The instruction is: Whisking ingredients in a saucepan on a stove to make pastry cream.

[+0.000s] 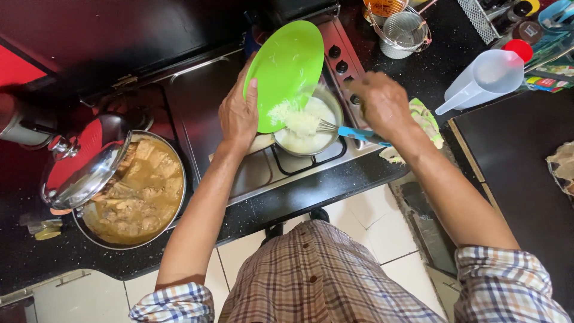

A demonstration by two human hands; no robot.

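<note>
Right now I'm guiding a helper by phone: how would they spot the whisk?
Find the stove, then the small pot on its burner. The whisk reaches into it from the right hand; only it has a blue handle and wire loops.

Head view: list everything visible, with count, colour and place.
plate: one, green, tilted over the small pot
small pot: one, metal, white mixture inside, on the stove burner
whisk: one, blue handle, wires in the small pot
stove: one, steel, centre
large pot: one, brown stew, left counter
lid: one, metal and red, leaning on the large pot
jug: one, clear, red cap, right counter
left hand: holds the plate
right hand: holds the whisk
</note>
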